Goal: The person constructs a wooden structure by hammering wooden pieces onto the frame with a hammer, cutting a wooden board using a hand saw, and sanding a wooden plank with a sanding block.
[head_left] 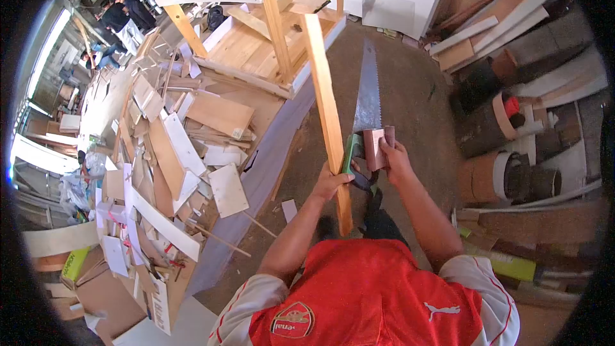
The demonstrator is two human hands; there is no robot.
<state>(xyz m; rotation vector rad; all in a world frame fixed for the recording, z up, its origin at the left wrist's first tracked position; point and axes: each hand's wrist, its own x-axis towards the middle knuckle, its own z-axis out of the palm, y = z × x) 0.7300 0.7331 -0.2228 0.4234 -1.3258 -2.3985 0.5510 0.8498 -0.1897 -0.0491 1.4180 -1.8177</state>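
My left hand [331, 183] is closed around a long, narrow wooden plank [328, 99], which stands up in front of me. Right beside it is a handsaw [368, 90] with a green and black handle; its toothed blade points away from me. My left thumb lies close to that handle, but I cannot tell whether it grips the saw too. My right hand [397, 161] is closed on a reddish-brown wood block [374, 148], just right of the saw handle. A second small piece of the same colour shows behind my fingers.
A wooden frame [269, 32] stands ahead to the left. Offcuts and boards [211, 112] lie heaped on a surface at my left. Stacked panels and rolled sheets [487, 170] line the right side. Several people [118, 19] are at the far left. Brown floor [419, 218] lies beneath me.
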